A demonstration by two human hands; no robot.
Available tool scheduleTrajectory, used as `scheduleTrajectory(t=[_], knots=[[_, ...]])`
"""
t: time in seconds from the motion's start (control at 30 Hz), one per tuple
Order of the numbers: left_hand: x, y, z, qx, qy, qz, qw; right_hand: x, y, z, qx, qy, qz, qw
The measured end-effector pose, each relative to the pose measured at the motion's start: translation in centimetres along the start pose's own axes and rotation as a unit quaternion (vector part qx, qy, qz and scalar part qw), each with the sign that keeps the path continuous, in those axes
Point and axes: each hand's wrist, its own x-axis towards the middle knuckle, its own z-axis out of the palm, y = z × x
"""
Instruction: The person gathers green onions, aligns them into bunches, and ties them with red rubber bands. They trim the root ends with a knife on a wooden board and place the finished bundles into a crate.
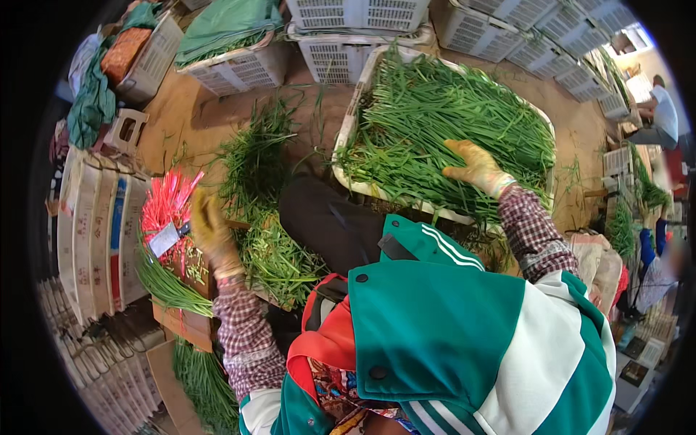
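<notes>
My right hand (474,166), in a stained yellow glove, rests on long green leafy stalks (451,109) that fill a white plastic crate (348,130). Its thumb and fingers are apart, and no stalks are plainly gripped. On the other side, my left hand (211,225), gloved too, is raised beside a small wooden stand (187,321); whether its fingers hold anything cannot be told. Next to it on the stand lie a cleaver (165,239) with a dark handle, a heap of red plastic ties (169,198) and a bundle of green stalks (174,291).
Loose stalks (255,163) and trimmings (280,258) lie on the floor near my legs. More stalks (204,380) lie below the stand. Stacked crates (359,54) stand ahead, white boxes (98,234) at the left. Other people (663,114) are at the far right.
</notes>
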Motion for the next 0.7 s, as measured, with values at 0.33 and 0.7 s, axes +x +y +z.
scheduleTrajectory(t=[0.33,0.7], knots=[[-6.8,6.1,18.5,-0.139,-0.335,-0.009,0.932,2.7,-3.0,8.5,-0.074,-0.059,0.069,0.993],[-6.8,6.0,19.3,-0.081,-0.309,0.047,0.947,-0.1,2.3,5.7,0.05,0.232,-0.031,0.971]])
